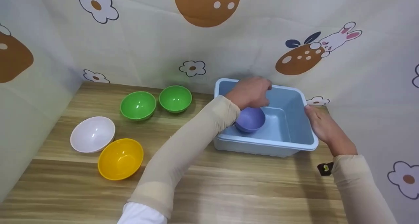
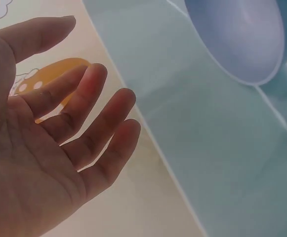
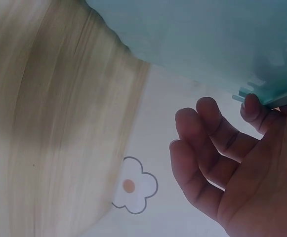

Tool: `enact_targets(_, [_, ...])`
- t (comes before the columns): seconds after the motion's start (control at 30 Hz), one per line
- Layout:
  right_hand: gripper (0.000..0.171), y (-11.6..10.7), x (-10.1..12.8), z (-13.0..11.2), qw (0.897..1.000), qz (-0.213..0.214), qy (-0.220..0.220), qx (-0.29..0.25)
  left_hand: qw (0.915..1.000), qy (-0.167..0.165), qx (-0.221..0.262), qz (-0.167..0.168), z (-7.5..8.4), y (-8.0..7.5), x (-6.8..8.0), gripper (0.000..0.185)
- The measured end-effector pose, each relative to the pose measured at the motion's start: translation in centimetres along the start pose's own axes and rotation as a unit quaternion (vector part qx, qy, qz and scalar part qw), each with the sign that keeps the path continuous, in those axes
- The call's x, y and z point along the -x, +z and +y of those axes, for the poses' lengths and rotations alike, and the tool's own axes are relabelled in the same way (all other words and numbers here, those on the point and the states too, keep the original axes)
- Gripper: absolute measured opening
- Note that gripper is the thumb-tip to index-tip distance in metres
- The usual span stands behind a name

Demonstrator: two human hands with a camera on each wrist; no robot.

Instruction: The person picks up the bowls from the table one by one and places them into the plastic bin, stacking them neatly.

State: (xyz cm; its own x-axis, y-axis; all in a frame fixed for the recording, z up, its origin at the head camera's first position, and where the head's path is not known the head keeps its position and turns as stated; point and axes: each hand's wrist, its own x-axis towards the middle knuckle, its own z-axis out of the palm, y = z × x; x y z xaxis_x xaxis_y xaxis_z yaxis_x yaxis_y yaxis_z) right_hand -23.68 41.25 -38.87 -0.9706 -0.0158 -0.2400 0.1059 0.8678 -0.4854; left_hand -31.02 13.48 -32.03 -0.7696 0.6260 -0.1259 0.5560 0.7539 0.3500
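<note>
Head view shows the purple bowl (image 1: 250, 119) sitting inside the blue tub (image 1: 294, 142), left hand (image 1: 250, 92) open just above it holding nothing, right hand (image 1: 322, 127) resting open on the tub's side; the bowl looks light, hard and smooth, easiest to pinch by its rim.

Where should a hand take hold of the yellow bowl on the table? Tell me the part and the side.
Take the yellow bowl by its rim, coming from above on its near right edge. It sits upright with its mouth open, so thumb outside and fingers inside should pinch the thin wall. The white bowl crowds its far left side, while the table on the near right is free.
</note>
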Motion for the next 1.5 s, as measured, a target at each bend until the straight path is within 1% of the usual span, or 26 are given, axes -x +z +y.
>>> enact_targets(0.13, [0.081,0.0,0.0,-0.1,1.000,-0.006,0.007,-0.003,0.9999,0.000,0.000,0.014,0.3,-0.8,0.6,0.050])
enact_targets(0.37, [0.082,0.0,-0.1,0.2,1.000,-0.013,0.009,-0.009,0.9979,-0.006,-0.033,0.055,0.5,-2.1,1.6,0.049])
enact_targets(0.57, [0.081,0.0,-0.1,0.3,1.000,-0.014,0.003,-0.013,0.9954,-0.017,-0.053,0.078,-0.1,-3.0,2.6,0.051])
enact_targets(0.73, [0.083,-0.2,0.1,0.3,1.000,-0.012,0.001,-0.014,0.9896,-0.022,-0.087,0.113,-0.7,-3.5,3.5,0.049])
enact_targets(0.83, [0.082,-0.1,0.2,0.3,1.000,-0.012,-0.009,-0.020,0.9870,-0.028,-0.096,0.126,-1.1,-3.8,4.1,0.050])
enact_targets(0.97, [0.080,0.1,0.2,0.3,0.999,-0.017,-0.018,-0.028,0.9837,-0.039,-0.110,0.136,-1.9,-4.1,4.7,0.053])
enact_targets(1.1, [0.080,0.1,-0.1,0.4,0.999,-0.020,-0.018,-0.025,0.9805,-0.046,-0.132,0.138,-2.6,-4.2,5.1,0.055])
enact_targets(1.2, [0.080,0.0,-0.3,0.4,0.999,-0.016,-0.019,-0.020,0.9799,-0.049,-0.135,0.138,-3.0,-4.1,5.2,0.055])
enact_targets(1.27, [0.080,0.0,-0.4,0.4,0.999,-0.016,-0.020,-0.018,0.9788,-0.055,-0.136,0.144,-3.3,-4.0,5.3,0.056])
enact_targets(1.5, [0.080,-0.1,-0.4,0.4,0.999,-0.020,-0.024,-0.022,0.9680,-0.068,-0.167,0.174,-4.8,-3.7,5.9,0.061])
